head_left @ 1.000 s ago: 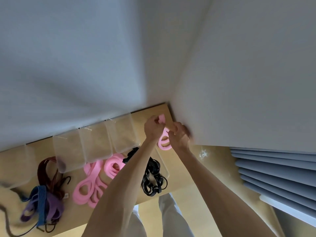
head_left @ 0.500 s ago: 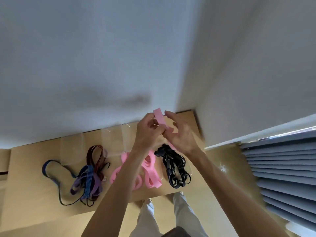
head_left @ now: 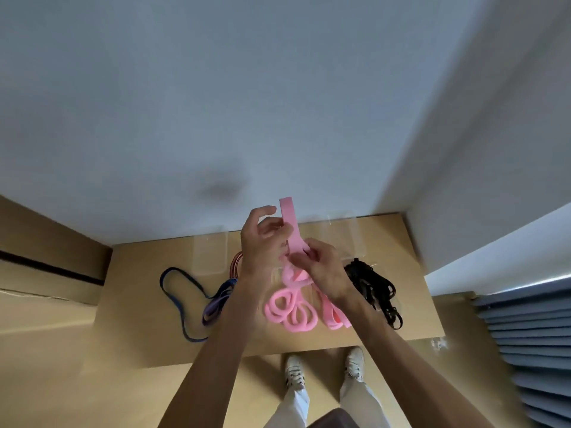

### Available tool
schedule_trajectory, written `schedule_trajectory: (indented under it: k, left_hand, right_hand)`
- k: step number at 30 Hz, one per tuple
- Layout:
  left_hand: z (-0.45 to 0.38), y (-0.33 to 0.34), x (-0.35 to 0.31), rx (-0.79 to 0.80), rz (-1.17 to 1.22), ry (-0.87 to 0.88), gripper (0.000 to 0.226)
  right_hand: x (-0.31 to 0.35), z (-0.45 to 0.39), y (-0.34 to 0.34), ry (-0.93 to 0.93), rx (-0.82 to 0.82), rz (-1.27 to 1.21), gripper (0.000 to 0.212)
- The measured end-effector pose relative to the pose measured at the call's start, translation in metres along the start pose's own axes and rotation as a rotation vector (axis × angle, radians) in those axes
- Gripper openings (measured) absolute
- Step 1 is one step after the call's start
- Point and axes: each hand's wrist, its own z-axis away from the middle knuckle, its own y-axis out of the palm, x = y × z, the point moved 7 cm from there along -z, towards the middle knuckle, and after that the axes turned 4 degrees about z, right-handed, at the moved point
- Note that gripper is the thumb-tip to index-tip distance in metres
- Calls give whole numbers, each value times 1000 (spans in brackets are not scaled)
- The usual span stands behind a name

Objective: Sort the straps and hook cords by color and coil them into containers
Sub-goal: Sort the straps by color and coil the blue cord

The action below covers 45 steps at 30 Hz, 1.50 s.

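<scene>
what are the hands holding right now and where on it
Both hands hold one pink strap. The left hand pinches it partway down its raised end; the right hand takes its grip just below, where the strap bends back down toward the table.

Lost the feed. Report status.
Left hand and right hand both pinch pink strap above table. Clear containers behind. Nothing in the way.

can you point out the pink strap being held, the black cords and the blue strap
pink strap (head_left: 289, 225): head view, on the flat upright stretch above the hands.
black cords (head_left: 375, 285): head view, on the middle of the tangled pile.
blue strap (head_left: 182, 271): head view, on the loop's far curve.
</scene>
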Motion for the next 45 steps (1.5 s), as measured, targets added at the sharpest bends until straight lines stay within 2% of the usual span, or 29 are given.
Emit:
schedule_trajectory:
  k: [4, 5, 8, 13, 17, 21, 25, 29, 37, 41, 45]
  left_hand:
    - [4, -48, 32, -91, -124, -84, 52]
    - [6, -59, 45, -123, -197, -119, 54]
    - [17, -89, 93, -208, -379, -243, 41]
    - [52, -111, 144, -273, -469, -333, 21]
    - [54, -107, 157, -286, -602, -327, 18]
    - [38, -88, 168, -196, -684, -324, 6]
    - [5, -68, 187, -40, -769, -345, 13]
    - [-22, -73, 211, -19, -768, -422, 13]
    - [-47, -75, 230, 303, -965, -258, 19]
    - [-50, -90, 208, 257, -959, -151, 30]
    - [-44, -110, 183, 264, -886, -100, 24]
  right_hand:
    - [-26, 15, 32, 84, 87, 53, 8]
    - [-38, 19, 39, 125, 116, 98, 13]
    - [-82, 27, 53, 232, 209, 355, 27]
    - [-141, 45, 51, 323, 128, 436, 26]
    - [-159, 50, 49, 296, 60, 427, 25]
    - [-169, 46, 43, 297, -30, 465, 31]
    - [-181, 21, 39, 301, -85, 507, 40]
    - [-202, -3, 44, 366, -126, 530, 36]
    - [-231, -14, 69, 417, -67, 669, 38]
    - [-221, -11, 64, 449, -129, 636, 41]
    - [-199, -20, 67, 451, -146, 636, 39]
